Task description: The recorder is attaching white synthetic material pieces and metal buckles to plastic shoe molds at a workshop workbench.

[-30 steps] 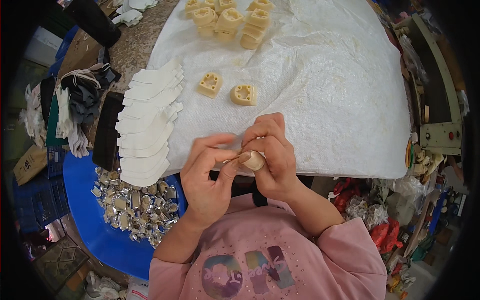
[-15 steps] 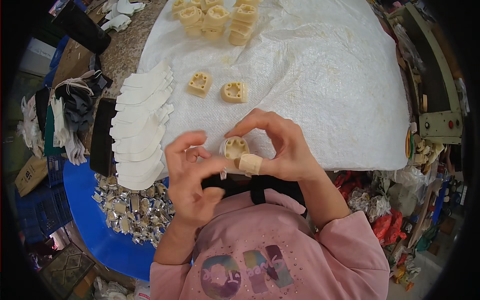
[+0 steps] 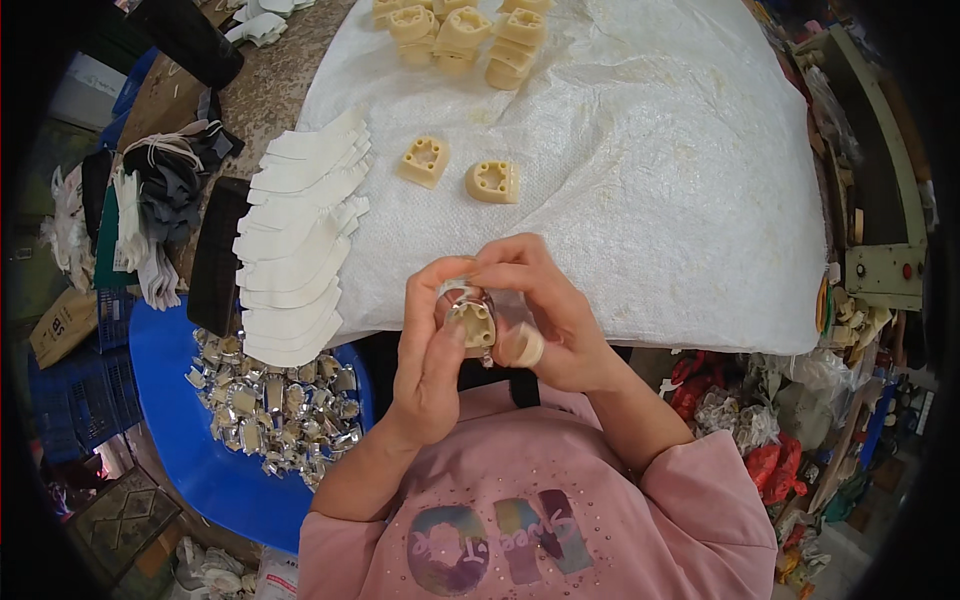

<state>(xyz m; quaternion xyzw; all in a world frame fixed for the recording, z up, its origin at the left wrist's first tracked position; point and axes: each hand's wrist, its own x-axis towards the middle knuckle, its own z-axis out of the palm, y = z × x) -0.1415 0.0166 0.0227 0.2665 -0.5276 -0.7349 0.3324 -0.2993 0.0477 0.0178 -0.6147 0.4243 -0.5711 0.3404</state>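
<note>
Both my hands hold one small cream plastic block (image 3: pixel 471 322) with a metal part on it, close to my chest at the table's near edge. My left hand (image 3: pixel 428 355) grips it from the left, thumb across its face. My right hand (image 3: pixel 545 315) pinches it from above and the right; one finger wears a pale tape wrap. Two more cream blocks (image 3: pixel 424 160) (image 3: pixel 493 181) lie on the white woven sheet (image 3: pixel 650 170) beyond my hands. A pile of the same blocks (image 3: pixel 460 35) sits at the far edge.
A fanned stack of white paper strips (image 3: pixel 295 240) lies left of the sheet beside a black bar (image 3: pixel 215 255). A blue tub (image 3: pixel 200 460) with several small shiny metal parts (image 3: pixel 270 400) stands at lower left. A cream machine box (image 3: pixel 885 270) and cluttered bags are on the right.
My hands have stayed at the table's near edge, drawing slightly toward my chest. The block has turned in my fingers so its face shows, with my left thumb now across it.
</note>
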